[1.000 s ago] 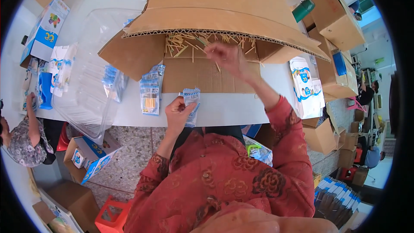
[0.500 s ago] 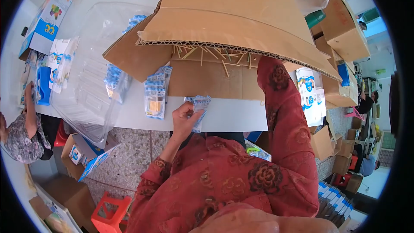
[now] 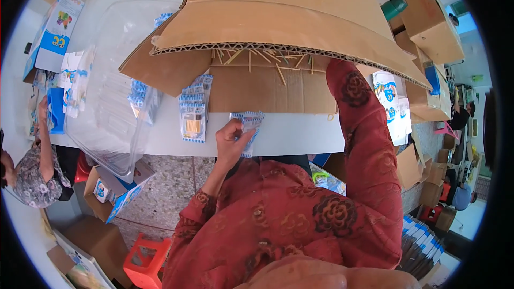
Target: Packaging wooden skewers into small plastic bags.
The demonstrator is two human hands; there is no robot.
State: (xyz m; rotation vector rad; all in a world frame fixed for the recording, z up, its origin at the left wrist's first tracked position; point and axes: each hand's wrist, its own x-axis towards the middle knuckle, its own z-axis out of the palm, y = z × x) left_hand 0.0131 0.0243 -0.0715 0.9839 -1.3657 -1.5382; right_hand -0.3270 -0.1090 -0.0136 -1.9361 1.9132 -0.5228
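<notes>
Near the table's front edge, my left hand [image 3: 231, 140] pinches a small clear sachet [image 3: 249, 128] with blue striped ends. A large open cardboard box [image 3: 262, 91] lies on the table in front of me, with thin tan sticks [image 3: 270, 59] scattered inside. My right arm, in a red sleeve [image 3: 358, 107], reaches in under the box's top flap [image 3: 289, 27]; the flap hides my right hand. Left of the box lies a stack of similar sachets [image 3: 193, 123], the top one filled with short tan sticks.
A clear plastic tray [image 3: 107, 91] stands left of the sachets. Printed cartons [image 3: 390, 101] lie right of the box, beside stacked brown boxes [image 3: 428, 27]. Another person's arm [image 3: 46, 134] is at the far left, near a blue holder [image 3: 55, 109]. A red stool [image 3: 145, 259] stands on the floor.
The view has shifted slightly. My left hand still pinches the sachet, which now sits more spread out, and my right arm stays inside the box.
</notes>
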